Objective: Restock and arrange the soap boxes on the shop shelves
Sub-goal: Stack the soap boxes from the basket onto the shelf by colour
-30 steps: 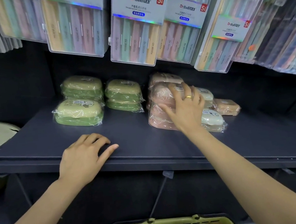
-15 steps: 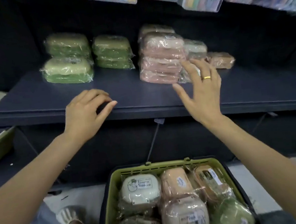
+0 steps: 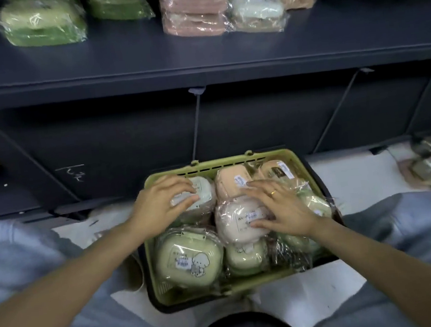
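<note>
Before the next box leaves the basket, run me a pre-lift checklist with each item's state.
1. Left hand on a box: ok, fingers curl over the pale mint box at the basket's far left.
2. Right hand on a box: ok, it lies over the pink box in the middle; a firm grip cannot be told.
3. Basket within reach: ok, it sits on the floor between the knees.
4. Free space on the shelf: ok, the front strip is bare.
5. Matching stack ready: ok, the pink stack stands on the shelf.
6. Wrappers free of neighbours: cannot tell.
</note>
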